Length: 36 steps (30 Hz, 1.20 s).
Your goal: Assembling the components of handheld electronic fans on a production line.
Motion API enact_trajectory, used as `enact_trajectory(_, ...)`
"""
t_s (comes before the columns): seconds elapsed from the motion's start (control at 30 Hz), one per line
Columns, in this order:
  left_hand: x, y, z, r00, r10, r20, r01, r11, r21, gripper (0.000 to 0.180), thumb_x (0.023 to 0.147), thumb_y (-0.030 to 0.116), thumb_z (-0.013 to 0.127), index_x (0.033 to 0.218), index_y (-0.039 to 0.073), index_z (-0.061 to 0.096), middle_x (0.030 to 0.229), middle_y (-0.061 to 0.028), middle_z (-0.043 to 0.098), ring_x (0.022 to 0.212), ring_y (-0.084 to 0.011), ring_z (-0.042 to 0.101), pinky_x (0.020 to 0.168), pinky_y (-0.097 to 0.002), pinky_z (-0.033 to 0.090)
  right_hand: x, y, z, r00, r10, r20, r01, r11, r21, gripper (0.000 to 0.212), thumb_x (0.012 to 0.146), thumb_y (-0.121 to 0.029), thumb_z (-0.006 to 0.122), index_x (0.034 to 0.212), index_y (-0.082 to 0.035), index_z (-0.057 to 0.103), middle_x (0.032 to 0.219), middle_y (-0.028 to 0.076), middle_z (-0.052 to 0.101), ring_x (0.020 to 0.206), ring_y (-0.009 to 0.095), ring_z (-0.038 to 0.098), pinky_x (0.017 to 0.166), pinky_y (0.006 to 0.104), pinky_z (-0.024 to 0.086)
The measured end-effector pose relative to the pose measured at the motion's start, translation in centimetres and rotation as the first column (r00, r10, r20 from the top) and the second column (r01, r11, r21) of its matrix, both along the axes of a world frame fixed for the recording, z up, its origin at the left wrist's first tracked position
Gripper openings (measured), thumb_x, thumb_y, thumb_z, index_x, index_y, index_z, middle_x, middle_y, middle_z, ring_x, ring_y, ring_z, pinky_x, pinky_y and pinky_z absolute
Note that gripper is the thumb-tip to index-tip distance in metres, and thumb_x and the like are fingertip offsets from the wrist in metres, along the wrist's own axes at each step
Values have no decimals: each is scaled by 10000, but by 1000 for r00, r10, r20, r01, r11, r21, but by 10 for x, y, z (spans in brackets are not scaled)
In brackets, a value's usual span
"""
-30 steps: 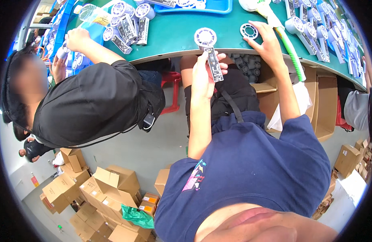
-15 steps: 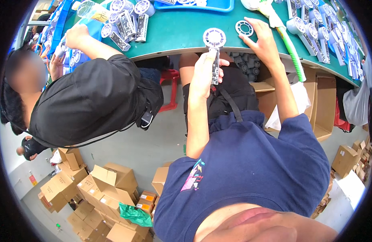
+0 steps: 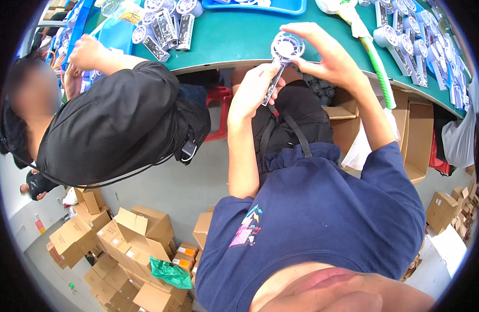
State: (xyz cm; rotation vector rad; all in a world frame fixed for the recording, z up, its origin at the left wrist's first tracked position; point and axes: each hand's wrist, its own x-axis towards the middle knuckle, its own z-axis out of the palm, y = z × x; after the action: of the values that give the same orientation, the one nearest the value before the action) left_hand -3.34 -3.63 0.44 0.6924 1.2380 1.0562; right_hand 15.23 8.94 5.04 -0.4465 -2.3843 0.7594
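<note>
1. Change: the earlier gap between parts is closing; the right hand [image 3: 330,60] is bringing a thin, pale, round plastic ring [image 3: 300,47] to the head of a pale plastic body with a dark-patterned handle [image 3: 273,86]. Both hands are now working at one piece; whether the ring is seating, cannot tell.
2. Grip: the left hand [image 3: 251,89] is clasping the handle; right thumb and fingers are curving around the head.
3. Place: the body is leaning toward one o'clock, over the smooth green tabletop's [image 3: 229,41] edge.
4. Materials: smooth lavender plastic units [image 3: 408,57] with dark patterned faces are lying at two o'clock; a blue plastic tray [image 3: 294,6] is sitting at twelve.
</note>
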Motion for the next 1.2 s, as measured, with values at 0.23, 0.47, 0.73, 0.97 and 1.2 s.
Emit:
enact_trajectory(0.23, -10, 8, 10, 994, -94, -54, 94, 995, -17, 326, 1018, 316, 489, 942, 30, 623, 720, -29, 625, 483, -60, 511, 422, -212, 419, -8, 6, 0, 988, 101, 117, -109, 992, 67, 597, 803, -117, 709, 1360, -73, 498, 1262, 157, 572, 1170, 326, 563, 1009, 389, 459)
enact_trajectory(0.47, -15, 7, 8, 992, -123, -26, 123, 992, 6, 355, 981, 351, 535, 912, 13, 620, 690, -50, 620, 494, -63, 528, 427, -210, 431, -6, 6, -2, 984, 98, 146, -105, 994, 37, 630, 777, -47, 692, 1375, -94, 500, 1296, 138, 562, 1201, 313, 549, 1035, 382, 449)
enact_trajectory(0.73, -13, 4, 4, 995, -93, -28, 92, 996, -23, 346, 1011, 336, 507, 897, 30, 621, 709, -23, 615, 482, -57, 500, 422, -212, 411, -8, 7, -12, 978, 125, 170, -123, 992, -20, 629, 777, -21, 685, 1376, -82, 502, 1324, 136, 555, 1219, 308, 543, 1047, 387, 441)
enact_trajectory(0.97, -12, 11, 10, 993, -112, -36, 112, 994, -4, 348, 1010, 334, 508, 886, 30, 622, 691, -19, 608, 467, -59, 496, 418, -212, 413, -5, 12, -4, 983, 114, 141, -122, 991, 54, 579, 798, -90, 685, 1345, -77, 494, 1247, 157, 578, 1168, 322, 568, 1017, 389, 453)
enact_trajectory(1.2, -15, 9, 5, 995, -100, -24, 100, 995, -13, 339, 1011, 333, 507, 894, 35, 619, 705, -15, 613, 469, -53, 498, 412, -205, 414, -9, 9, 0, 980, 114, 160, -117, 993, 6, 559, 807, -96, 665, 1339, -68, 495, 1251, 155, 579, 1170, 320, 570, 1020, 388, 448)
